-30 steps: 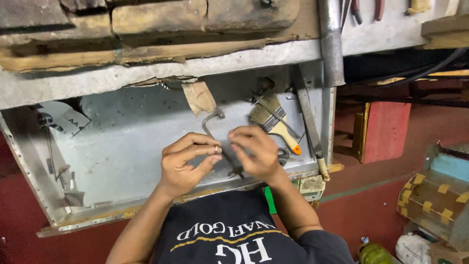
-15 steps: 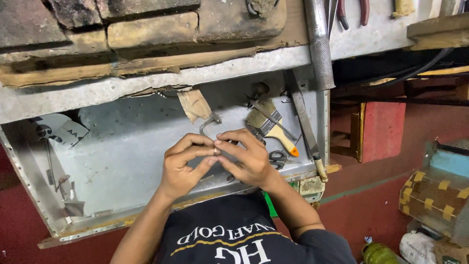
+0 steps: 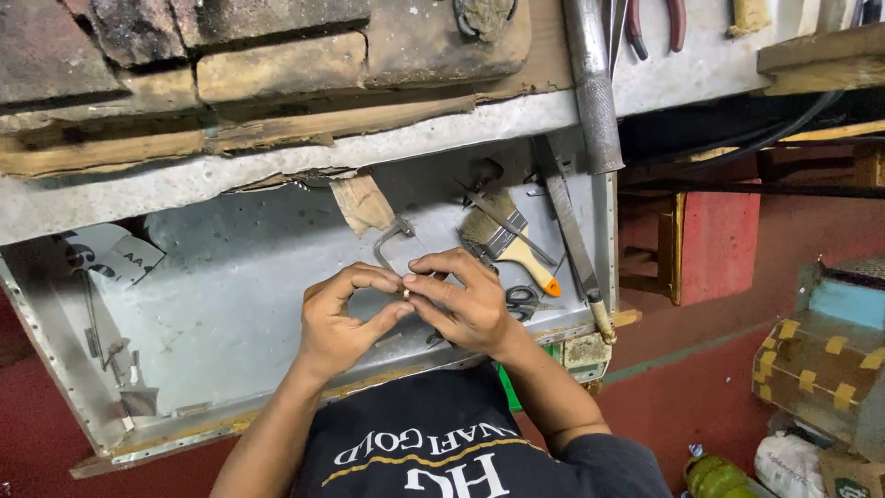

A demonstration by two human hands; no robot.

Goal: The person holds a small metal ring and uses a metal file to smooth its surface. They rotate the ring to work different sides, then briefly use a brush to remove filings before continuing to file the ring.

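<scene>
Over a metal tray (image 3: pixel 230 304), both hands' fingers (image 3: pixel 433 293) pinch 1 tiny part (image 3: pixel 406 291), thumbs meeting beside a paintbrush (image 3: pixel 505 242).

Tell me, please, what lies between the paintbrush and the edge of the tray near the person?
In the head view, a pair of scissors lies between the paintbrush and the near edge of the metal tray, beside the right hand.

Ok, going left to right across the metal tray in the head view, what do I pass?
Loose bits at the tray's left edge → left hand → right hand → paintbrush → long metal file.
</scene>
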